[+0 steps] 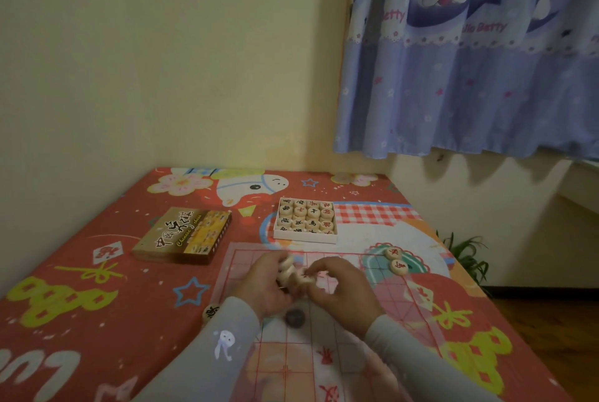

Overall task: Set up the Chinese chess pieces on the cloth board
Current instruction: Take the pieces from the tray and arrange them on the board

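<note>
Left hand (270, 285) grips a stack of pieces (287, 272) above the cloth board (382, 311); right hand (337, 285) pinches one piece off its lower end. Draw one disc at a time, keeping the stack steady. Two red pieces (395, 259) sit on the board's far right; the tray (304, 218) lies beyond. Motion blur hides the held characters.

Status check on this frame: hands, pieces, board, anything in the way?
Left hand grips a stack of pieces; right hand pinches one off it. Two red pieces on the cloth board; tray still full. Nothing blocking.
</note>
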### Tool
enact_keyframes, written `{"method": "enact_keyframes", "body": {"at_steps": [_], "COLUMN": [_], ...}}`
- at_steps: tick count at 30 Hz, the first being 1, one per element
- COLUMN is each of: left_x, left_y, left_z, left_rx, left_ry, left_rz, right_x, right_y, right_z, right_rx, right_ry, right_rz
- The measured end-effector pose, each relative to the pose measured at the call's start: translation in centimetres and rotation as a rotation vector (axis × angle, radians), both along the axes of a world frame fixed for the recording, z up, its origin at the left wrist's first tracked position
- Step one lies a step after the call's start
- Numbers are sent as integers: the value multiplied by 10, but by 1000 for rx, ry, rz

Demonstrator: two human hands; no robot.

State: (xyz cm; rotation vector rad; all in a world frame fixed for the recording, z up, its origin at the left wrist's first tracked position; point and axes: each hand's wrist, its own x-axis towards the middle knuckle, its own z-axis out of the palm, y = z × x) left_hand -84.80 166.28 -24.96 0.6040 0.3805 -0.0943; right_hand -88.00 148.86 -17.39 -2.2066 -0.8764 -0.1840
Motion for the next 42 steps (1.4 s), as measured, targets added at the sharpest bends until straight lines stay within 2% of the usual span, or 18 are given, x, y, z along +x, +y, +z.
{"method": "enact_keyframes", "body": {"at_steps": [1,3,4,7,14,26,31,35,38,42], "left_x": [-24,-35,-30,-28,-11,2,-6,-11,-19,-28], "left_y": [-12,-11,-16,-14,-6,3,0,-14,-28,-28], "left_z": [48,66,61,56,55,43,52,56,65,69], "left_rx": [142,306,330,432,301,317,363,342,359,394], "left_ry": [11,47,109,180,171,147,121,151,164,139], "left_rz": [-48,-97,-23,-52,-79,-91,-145,-169,-162,-179], "right_x": [10,28,35,55,96,143,130,89,63,58], "right_y": [-12,-27,-31,-45,-45,-16,-16,3,19,20], "right_z": [-10,-19,-17,-25,-50,-62,-52,-33,-24,-23], "right_rx": [37,90,146,145,26,-218,-126,58,85,99], "right_ry": [50,126,142,222,234,160,138,203,249,212], "right_rz": [-83,-196,-249,-367,-434,-458,-385,-143,20,0]}}
